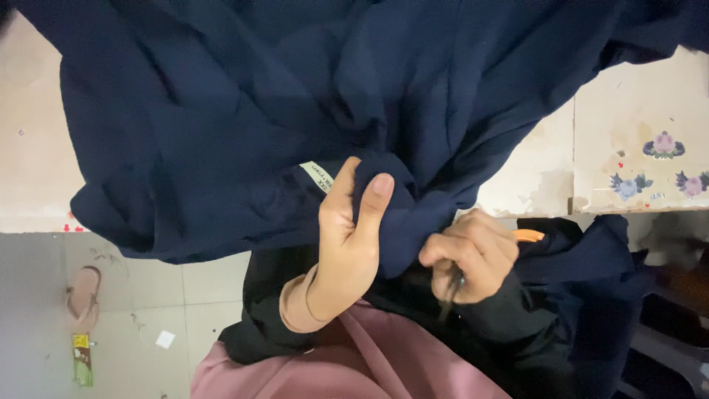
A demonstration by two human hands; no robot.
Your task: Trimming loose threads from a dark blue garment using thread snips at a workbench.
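Fabric everywhere, basically. We've got the navy garment (244, 111) bunched up and draped over the pale work table (635, 96), with a fold of it pulled down toward our lap. Our left hand (347, 236) is pinching that fold, thumb on one side and fingers curled around the cloth, right beside the little pale size label (317, 176). Our right hand (473, 255) is closed around a small cutting tool with an orange handle (528, 236), its dark tip pointing down near the cloth edge; we can't tell whether the blades are on a thread or not. How far along? Hard to judge, no loose threads show. Room-wise, the table edge sits just behind the hands, and the grey tiled floor (185, 295) on the left is open apart from a pink sandal (83, 297).
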